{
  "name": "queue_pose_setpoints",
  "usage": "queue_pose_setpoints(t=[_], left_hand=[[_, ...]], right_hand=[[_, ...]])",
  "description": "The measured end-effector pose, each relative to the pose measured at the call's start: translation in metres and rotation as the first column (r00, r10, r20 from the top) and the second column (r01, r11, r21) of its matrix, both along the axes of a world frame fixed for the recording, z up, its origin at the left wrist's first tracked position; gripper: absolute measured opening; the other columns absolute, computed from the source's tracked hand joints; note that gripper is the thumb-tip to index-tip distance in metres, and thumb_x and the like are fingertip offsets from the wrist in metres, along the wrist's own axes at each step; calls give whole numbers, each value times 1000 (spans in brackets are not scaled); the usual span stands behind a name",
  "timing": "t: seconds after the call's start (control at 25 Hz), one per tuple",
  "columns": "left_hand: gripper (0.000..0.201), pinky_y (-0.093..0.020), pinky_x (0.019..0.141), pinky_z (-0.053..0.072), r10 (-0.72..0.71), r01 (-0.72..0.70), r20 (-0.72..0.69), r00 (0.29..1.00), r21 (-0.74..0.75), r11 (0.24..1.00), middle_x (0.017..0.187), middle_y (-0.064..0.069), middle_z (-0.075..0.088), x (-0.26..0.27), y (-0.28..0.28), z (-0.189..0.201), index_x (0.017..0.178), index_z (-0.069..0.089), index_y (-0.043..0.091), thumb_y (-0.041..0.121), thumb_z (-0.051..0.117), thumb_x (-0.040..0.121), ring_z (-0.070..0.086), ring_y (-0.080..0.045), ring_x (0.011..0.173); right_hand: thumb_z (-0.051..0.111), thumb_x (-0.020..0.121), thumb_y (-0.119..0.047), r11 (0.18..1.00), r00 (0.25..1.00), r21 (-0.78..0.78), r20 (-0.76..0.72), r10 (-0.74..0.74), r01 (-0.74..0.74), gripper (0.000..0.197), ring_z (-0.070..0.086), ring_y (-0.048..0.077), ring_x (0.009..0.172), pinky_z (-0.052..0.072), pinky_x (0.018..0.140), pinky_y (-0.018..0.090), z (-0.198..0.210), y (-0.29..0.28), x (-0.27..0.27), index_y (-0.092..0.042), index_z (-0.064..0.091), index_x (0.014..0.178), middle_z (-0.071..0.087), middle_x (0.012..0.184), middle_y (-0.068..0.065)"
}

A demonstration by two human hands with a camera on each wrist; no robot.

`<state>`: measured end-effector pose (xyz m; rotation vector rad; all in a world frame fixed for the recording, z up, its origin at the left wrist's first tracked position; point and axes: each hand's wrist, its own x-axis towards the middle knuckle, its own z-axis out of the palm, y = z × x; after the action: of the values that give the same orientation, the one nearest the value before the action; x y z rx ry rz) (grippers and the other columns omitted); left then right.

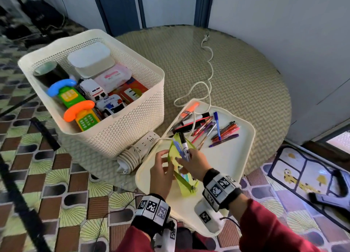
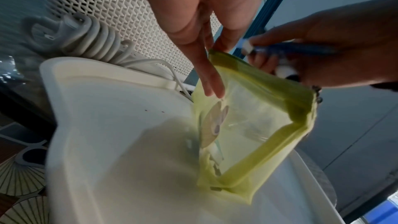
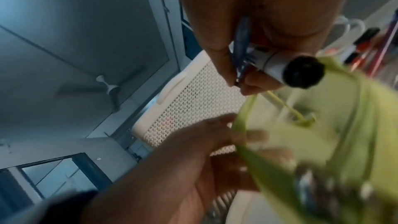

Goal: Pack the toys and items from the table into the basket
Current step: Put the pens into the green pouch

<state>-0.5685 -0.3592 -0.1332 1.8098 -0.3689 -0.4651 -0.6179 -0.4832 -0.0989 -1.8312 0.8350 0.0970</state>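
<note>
Nearest the lens, two red sleeves (image 1: 265, 231) and wrist bands printed with black-and-white markers (image 1: 220, 187). Beyond them, a round woven-pattern table (image 1: 246, 77) under glass, bearing a cream perforated basket (image 1: 132, 123) on the left and a cream tray (image 1: 236, 157) overhanging the near edge. Inside the basket: a white lidded box (image 1: 91, 59), a dark cylinder (image 1: 47, 72), a pink wipes pack (image 1: 113, 77), two toy phones (image 1: 75, 104), a toy ambulance (image 1: 92, 90) and a toy police car (image 1: 111, 105). Between basket and tray, a white power strip (image 1: 138, 147) with its cord wound round one end and trailing off across the table. On the far part of the tray, a loose scatter of pens and markers (image 1: 212, 128). Over the near part of the tray, lifted, a yellow-green transparent pouch (image 1: 181, 177), mouth held open. Left hand (image 1: 161, 170) gripping the pouch's left rim, fingers (image 2: 206, 77) straight down along the inside of the wall, thumb on the outside. Right hand (image 1: 193, 165) clenched round a black-capped white marker (image 1: 183, 143) and a blue pen (image 3: 243, 43), their lower ends at the pouch's opening, while its fingertips (image 3: 256, 83) pinch the right rim.
</note>
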Motion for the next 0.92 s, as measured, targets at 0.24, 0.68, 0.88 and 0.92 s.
queue_pose_setpoints(t=[0.24,0.68,0.88,0.92], left_hand=[[37,-17,83,48,-120,110,241,963,55,992,114,5,59,14,1,5,115,53,26,-1,55,90,58,-5,97],[63,-19,107,22,-322,310,7,947,247,918,148,5,35,23,-11,6,145,35,18,4,58,88,30,-9,137],[61,-20,108,24,-221,212,19,975,206,955,149,3,37,16,-23,7,143,38,19,0,55,88,31,1,128],[59,-20,108,25,-186,177,24,982,203,963,147,3,39,14,-26,7,142,39,19,-1,55,89,32,1,127]], right_hand=[[53,93,-17,990,970,-89,-228,84,-107,50,61,26,102,50,69,24,-11,1,-2,-5,34,138,57,122,15],[42,79,9,823,978,-560,-208,-32,-93,48,51,28,116,40,99,36,-31,-110,-27,-13,63,116,57,122,8],[46,87,-3,637,884,-640,-443,151,-429,48,39,24,124,30,98,36,-53,-142,-38,-19,48,132,44,132,2],[47,88,-8,582,861,-655,-478,174,-481,42,37,25,124,30,97,36,-53,-144,-37,-17,49,130,46,131,3]])
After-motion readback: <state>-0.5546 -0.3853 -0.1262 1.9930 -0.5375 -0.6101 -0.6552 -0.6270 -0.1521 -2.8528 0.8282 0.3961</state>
